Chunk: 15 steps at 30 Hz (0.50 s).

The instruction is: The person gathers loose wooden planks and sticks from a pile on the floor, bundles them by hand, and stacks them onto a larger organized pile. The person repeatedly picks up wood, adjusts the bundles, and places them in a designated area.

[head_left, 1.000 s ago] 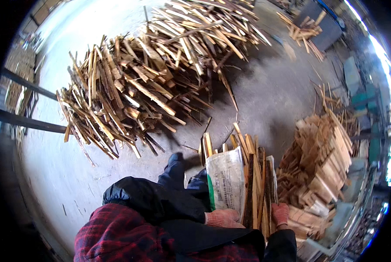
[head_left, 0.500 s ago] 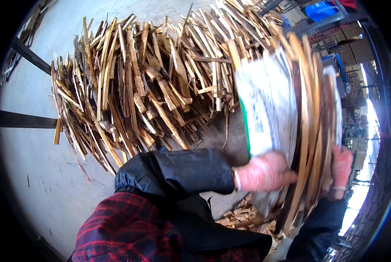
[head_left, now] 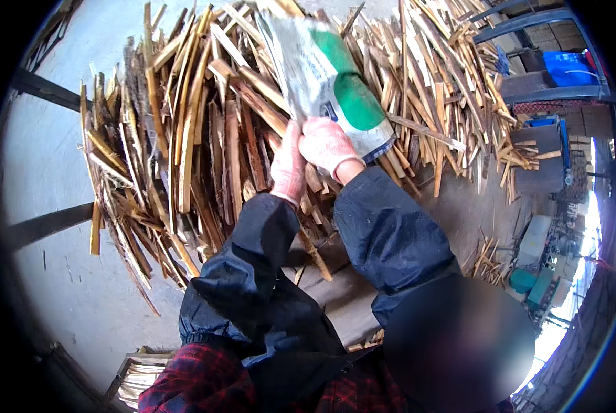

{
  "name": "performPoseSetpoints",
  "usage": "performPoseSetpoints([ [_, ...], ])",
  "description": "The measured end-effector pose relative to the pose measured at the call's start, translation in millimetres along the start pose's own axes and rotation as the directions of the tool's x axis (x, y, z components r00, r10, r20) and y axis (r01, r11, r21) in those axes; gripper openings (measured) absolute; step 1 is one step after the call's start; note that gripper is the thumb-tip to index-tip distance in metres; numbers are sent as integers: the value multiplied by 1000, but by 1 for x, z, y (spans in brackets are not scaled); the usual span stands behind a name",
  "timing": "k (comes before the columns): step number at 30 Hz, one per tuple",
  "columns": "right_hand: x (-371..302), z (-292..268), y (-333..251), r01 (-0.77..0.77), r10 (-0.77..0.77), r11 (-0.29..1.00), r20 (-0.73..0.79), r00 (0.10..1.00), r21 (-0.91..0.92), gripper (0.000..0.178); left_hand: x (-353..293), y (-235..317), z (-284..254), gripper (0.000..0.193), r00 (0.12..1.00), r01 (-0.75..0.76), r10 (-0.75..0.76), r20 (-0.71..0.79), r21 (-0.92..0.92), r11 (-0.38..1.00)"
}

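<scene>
A white sack with a green patch lies tilted over the long pile of split wooden sticks. My left hand, in a pink knit glove, is closed at the sack's near left corner. Right beside it, my right hand, gloved the same, grips the sack's near edge. The two hands touch or nearly touch. Wood shows beyond and under the sack, whose far end is blurred; whether sticks remain inside cannot be made out.
Dark metal bars reach the pile from the left. More loose sticks lie on the floor at right, near a grey bin. A blue bag sits far right. A wooden crate stands lower left. A blurred round patch covers the lower right.
Both hands and the sack have swung left from the right side to over the pile. The bundle of sticks held with the sack at right is no longer between my hands.
</scene>
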State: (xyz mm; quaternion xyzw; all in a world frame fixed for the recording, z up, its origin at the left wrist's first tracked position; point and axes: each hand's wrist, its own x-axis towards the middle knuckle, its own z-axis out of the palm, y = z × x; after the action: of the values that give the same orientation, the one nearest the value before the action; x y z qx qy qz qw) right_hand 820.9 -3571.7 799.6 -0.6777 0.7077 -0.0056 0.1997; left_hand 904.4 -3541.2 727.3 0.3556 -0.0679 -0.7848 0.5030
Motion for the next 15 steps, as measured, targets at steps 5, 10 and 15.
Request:
performPoseSetpoints([
  [5,20,22,6,-96,85,993,146,986,73,36,26,6,-11,52,992,34,-14,-128,163,986],
  [10,17,29,5,-195,163,956,155,974,220,36,23,19,-11,52,994,112,-113,-7,208,972],
  [15,-21,17,1,5,3,974,-33,999,227,23,34,41,-8,46,943,-281,-37,331,851,445],
])
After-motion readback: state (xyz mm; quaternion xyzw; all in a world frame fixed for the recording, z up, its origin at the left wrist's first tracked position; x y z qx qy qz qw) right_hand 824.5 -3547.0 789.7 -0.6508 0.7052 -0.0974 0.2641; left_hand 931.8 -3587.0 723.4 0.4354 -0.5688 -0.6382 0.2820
